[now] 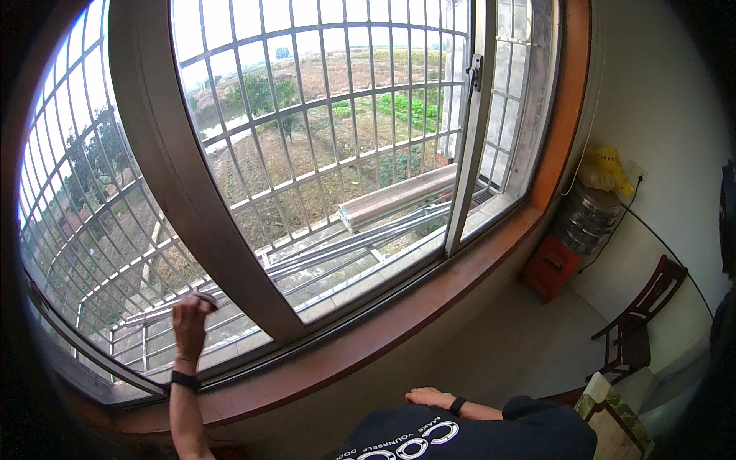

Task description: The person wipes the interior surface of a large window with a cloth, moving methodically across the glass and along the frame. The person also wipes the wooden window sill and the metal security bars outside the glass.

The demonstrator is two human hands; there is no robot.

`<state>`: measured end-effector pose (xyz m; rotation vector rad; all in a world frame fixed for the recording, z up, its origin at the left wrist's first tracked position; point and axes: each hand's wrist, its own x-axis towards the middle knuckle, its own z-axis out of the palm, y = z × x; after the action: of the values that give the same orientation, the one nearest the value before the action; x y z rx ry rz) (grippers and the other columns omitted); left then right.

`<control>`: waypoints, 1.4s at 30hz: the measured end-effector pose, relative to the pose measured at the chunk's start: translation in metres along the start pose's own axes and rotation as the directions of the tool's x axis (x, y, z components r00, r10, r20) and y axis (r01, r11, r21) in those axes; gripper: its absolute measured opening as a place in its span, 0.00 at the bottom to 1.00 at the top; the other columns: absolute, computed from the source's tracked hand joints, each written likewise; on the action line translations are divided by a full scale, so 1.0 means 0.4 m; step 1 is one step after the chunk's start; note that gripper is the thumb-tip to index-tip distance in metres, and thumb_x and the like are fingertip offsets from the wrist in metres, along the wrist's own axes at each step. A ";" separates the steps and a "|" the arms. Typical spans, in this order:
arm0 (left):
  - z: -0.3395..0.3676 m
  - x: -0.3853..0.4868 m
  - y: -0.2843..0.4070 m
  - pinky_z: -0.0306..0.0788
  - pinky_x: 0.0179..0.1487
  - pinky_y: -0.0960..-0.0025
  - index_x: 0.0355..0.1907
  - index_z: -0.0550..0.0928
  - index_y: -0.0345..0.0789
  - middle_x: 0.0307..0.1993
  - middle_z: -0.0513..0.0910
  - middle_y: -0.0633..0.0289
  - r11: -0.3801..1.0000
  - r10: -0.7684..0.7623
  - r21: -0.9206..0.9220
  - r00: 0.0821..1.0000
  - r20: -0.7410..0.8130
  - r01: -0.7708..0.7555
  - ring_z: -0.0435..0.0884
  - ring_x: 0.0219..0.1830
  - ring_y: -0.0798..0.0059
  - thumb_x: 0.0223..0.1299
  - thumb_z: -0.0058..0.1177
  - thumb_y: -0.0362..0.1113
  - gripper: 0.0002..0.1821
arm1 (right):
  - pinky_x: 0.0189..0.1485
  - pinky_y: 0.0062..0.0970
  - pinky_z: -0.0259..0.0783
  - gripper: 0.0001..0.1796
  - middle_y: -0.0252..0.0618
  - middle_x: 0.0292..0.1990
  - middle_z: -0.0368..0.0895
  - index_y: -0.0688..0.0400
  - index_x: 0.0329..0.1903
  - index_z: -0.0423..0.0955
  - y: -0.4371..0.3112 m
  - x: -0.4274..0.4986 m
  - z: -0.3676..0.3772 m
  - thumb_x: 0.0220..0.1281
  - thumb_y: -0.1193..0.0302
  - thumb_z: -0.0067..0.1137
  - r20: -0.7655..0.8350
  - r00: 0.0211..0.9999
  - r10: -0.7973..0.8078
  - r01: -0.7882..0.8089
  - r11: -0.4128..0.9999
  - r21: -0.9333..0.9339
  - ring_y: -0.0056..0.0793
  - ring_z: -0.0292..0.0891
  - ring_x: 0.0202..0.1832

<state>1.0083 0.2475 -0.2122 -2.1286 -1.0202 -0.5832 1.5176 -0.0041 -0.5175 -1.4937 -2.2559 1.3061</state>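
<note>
My left hand point(188, 325) is raised at the lower left, in front of a window pane point(241, 345). Its fingers are closed around a small dark item point(206, 300), perhaps a folded cloth, held at or very near the glass. Most of that item is hidden by the fingers. Near the lower middle, my right hand point(428, 396) hangs in front of my body, away from the window. No object shows in it, and its fingers are too small and turned away to judge.
A wide window frame post point(213, 190) stands right of my left hand, above a red-brown sill point(391, 333). Metal bars and stacked long profiles point(397, 198) lie outside. At right are a red stool point(549, 267), a water jug point(586, 221), a wooden chair point(635, 333) and a stone-edged table point(598, 391).
</note>
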 end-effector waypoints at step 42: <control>-0.316 0.331 -0.576 0.65 0.66 0.55 0.65 0.71 0.34 0.58 0.76 0.50 0.820 -0.040 0.384 0.712 -0.701 0.424 0.75 0.60 0.54 0.71 0.47 0.35 0.21 | 0.53 0.39 0.67 0.17 0.48 0.41 0.76 0.56 0.45 0.71 0.024 -0.024 0.060 0.72 0.58 0.37 0.007 0.977 0.212 -0.189 0.855 0.483 0.47 0.73 0.49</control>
<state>0.8892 0.3210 0.0469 -1.1439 -0.8962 -0.9827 1.5162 -0.0244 -0.5362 -1.5661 -1.5994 1.7110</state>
